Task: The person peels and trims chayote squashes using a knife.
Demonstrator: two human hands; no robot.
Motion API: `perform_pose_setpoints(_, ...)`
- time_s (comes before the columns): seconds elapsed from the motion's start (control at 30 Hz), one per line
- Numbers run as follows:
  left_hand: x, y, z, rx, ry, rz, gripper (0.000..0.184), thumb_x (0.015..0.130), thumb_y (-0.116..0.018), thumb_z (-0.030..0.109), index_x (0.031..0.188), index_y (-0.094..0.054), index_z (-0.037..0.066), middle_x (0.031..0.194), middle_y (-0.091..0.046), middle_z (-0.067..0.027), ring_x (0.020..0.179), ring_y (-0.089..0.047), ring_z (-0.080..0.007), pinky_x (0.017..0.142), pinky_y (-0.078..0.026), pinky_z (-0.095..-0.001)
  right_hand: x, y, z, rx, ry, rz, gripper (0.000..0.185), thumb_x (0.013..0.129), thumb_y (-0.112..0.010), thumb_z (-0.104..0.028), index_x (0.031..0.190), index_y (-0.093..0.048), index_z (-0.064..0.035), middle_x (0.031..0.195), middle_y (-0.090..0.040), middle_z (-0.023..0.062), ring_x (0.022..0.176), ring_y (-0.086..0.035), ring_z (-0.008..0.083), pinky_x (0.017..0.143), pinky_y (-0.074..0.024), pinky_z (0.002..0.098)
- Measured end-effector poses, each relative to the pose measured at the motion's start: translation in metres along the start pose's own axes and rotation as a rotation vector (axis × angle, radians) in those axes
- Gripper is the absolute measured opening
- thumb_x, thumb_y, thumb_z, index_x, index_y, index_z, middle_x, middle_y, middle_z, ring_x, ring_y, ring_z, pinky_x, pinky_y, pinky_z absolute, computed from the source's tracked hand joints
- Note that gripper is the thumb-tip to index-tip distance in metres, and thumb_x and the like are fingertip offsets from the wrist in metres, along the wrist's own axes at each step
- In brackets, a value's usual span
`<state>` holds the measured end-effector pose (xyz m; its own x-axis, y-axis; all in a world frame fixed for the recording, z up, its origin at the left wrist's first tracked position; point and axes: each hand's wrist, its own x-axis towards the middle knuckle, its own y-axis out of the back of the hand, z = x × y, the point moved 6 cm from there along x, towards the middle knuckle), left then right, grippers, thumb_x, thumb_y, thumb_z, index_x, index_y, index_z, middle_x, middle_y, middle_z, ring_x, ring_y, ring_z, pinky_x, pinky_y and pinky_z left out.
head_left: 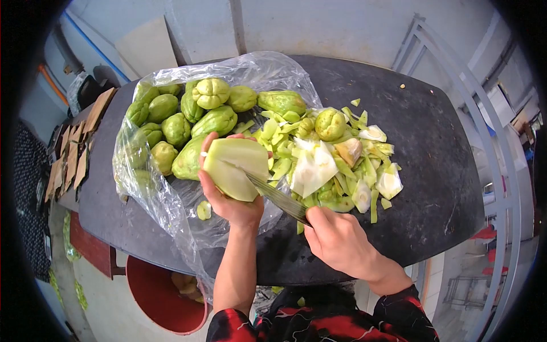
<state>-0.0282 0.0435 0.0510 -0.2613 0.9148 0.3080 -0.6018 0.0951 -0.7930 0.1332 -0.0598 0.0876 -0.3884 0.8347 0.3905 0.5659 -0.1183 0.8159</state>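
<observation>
My left hand (231, 202) is wrapped round a peeled chayote (235, 165), its pale cut face turned up. My right hand (341, 239) grips a knife (279, 199) by its handle, which the fingers mostly hide. The blade's tip end touches the chayote's face, along a slit in the flesh. Behind my left hand, whole green chayotes (176, 128) lie on an open clear plastic bag (171, 211). Just beyond the knife spreads a heap of green peelings (342, 165) with white cut pieces (314, 171) among them.
All this rests on a dark table (433, 154) with rounded corners. Below its front left edge stands a red bucket (154, 302) with some scraps inside. Grey metal railing (504, 171) runs along the right. Wood pieces (71, 154) lie at the far left.
</observation>
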Motion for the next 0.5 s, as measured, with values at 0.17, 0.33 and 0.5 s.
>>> perform_pose_setpoints(0.17, -0.001, -0.009, -0.004, 0.051, 0.033, -0.08, 0.068, 0.1, -0.038, 0.059, 0.146, -0.037, 0.009, 0.125, -0.059, -0.019, 0.113, -0.06, -0.0341, 0.09, -0.054, -0.0527, 0.003, 0.003, 0.01, 0.103, -0.088, 0.039, 0.017, 0.089, -0.066, -0.004, 0.089, -0.049, -0.0015, 0.071, -0.059, 0.0161, 0.062, -0.063, 0.0383, 0.054, -0.0508, 0.0444)
perform_pose_setpoints(0.33, -0.001, -0.002, -0.005, 0.043, 0.046, -0.065, 0.067, 0.101, -0.039, 0.058, 0.148, -0.04, 0.01, 0.127, -0.061, -0.0136, 0.119, -0.059, -0.0265, 0.105, -0.046, -0.0417, 0.004, 0.02, 0.024, 0.121, -0.197, 0.176, 0.014, 0.094, -0.063, -0.003, 0.088, -0.051, 0.0003, 0.071, -0.062, 0.0184, 0.061, -0.064, 0.0378, 0.053, -0.0474, 0.0433)
perform_pose_setpoints(0.5, -0.001, 0.0, -0.011, -0.159, 0.22, 0.017, 0.066, 0.101, -0.04, 0.057, 0.147, -0.043, 0.011, 0.128, -0.061, -0.0114, 0.12, -0.058, -0.0253, 0.106, -0.045, -0.043, 0.004, 0.018, 0.023, 0.142, -0.166, 0.106, 0.014, 0.092, -0.062, -0.004, 0.093, -0.049, -0.0012, 0.071, -0.059, 0.0178, 0.063, -0.064, 0.0394, 0.055, -0.0501, 0.0468)
